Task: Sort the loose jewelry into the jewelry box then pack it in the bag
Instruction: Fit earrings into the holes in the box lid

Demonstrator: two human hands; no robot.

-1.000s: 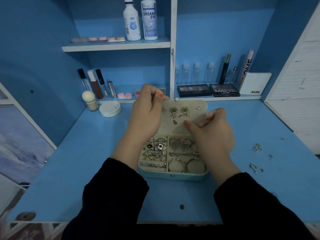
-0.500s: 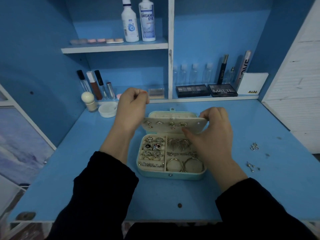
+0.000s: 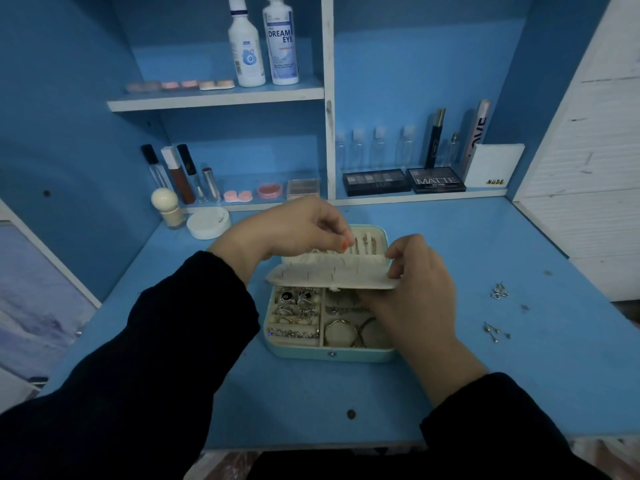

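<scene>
A mint jewelry box [image 3: 329, 355] lies open on the blue desk, with rings [image 3: 296, 303] in its left compartments and bangles [image 3: 346, 332] in its right one. A cream earring panel [image 3: 329, 276] is folded low over the tray, its back showing earring posts. My left hand [image 3: 294, 230] has curled fingers, with thumb and fingertips pinching at the panel's far edge. My right hand [image 3: 417, 285] pinches the panel's right edge. Chains hang in the lid [image 3: 372, 239] behind. Loose earrings [image 3: 498, 291] and several loose pins [image 3: 493, 332] lie on the desk to the right.
A round white compact [image 3: 207, 222] and a cream-capped bottle [image 3: 166, 207] stand at the back left. Shelves behind hold eyeshadow palettes [image 3: 405, 180], small clear bottles, lip glosses and two solution bottles [image 3: 263, 39]. A white panel [image 3: 588, 150] bounds the desk's right side. No bag is in view.
The earring panel has swung from upright down over the tray, so its back now faces up. Both hands followed it down, and my left hand moved right along its far edge.
</scene>
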